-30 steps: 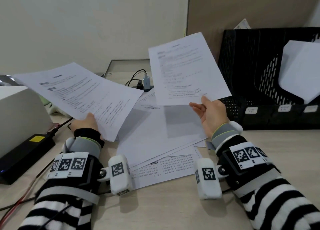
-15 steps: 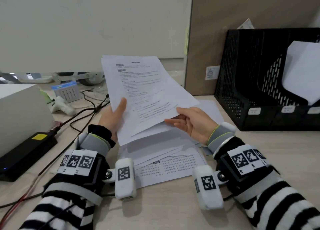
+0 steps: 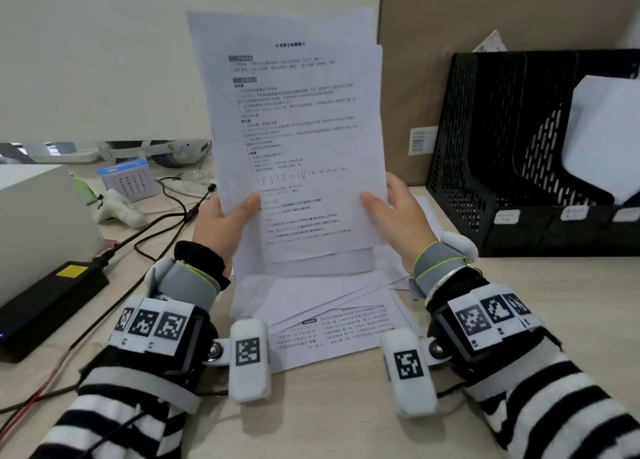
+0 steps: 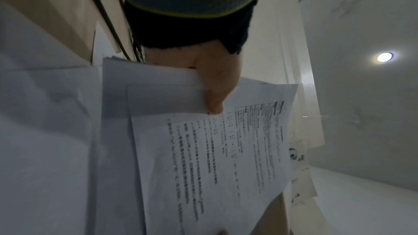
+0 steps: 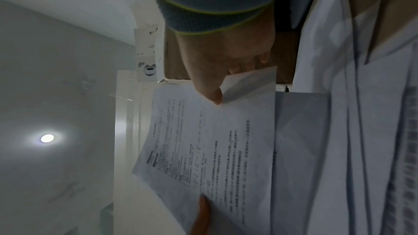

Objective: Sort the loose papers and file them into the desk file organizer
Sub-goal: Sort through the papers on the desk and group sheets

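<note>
Fingers of our left hand (image 3: 221, 226) and right hand (image 3: 398, 216) pinch the side edges of the held sheets (image 3: 298, 140), upright left of the file organizer (image 3: 485, 168). We judge sorting underway; next, square the printed, offset sheets and choose a compartment. Loose papers (image 3: 322, 306) remain beneath.

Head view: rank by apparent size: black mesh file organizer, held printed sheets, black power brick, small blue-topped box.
1. Black mesh file organizer, cut off by the frame edge.
2. Held printed sheets, nearer the camera, so their rank against the organizer is unsure.
3. Black power brick.
4. Small blue-topped box, also farther back.
</note>
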The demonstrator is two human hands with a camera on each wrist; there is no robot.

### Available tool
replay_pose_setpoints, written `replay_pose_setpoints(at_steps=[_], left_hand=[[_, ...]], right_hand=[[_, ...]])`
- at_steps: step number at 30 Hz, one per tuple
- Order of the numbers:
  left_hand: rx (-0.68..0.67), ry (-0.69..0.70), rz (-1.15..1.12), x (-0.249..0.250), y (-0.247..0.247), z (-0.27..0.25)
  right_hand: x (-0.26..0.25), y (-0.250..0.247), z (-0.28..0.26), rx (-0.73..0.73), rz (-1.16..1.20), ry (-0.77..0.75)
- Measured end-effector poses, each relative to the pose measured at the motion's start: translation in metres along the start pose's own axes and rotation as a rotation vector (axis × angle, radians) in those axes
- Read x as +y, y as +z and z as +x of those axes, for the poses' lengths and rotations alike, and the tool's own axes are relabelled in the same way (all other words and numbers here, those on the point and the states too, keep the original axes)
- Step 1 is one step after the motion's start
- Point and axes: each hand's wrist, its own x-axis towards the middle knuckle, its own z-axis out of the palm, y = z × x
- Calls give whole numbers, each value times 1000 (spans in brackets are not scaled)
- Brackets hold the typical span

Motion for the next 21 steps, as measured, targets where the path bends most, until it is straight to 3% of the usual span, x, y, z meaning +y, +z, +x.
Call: replay_pose_setpoints(at_steps=[6, 11, 17, 21], left_hand=[[-27, -36, -125, 0, 6, -7], [-11, -63, -106, 0, 8, -8], [-52, -148, -50, -2, 6, -10], [-59, -212, 48, -7, 5, -7]], right_hand=[[-5, 10, -9, -107, -51, 9], [-6, 12, -12, -137, -91, 127], [6, 14, -11, -277, -129, 314], [10, 12, -11, -333, -233, 342]])
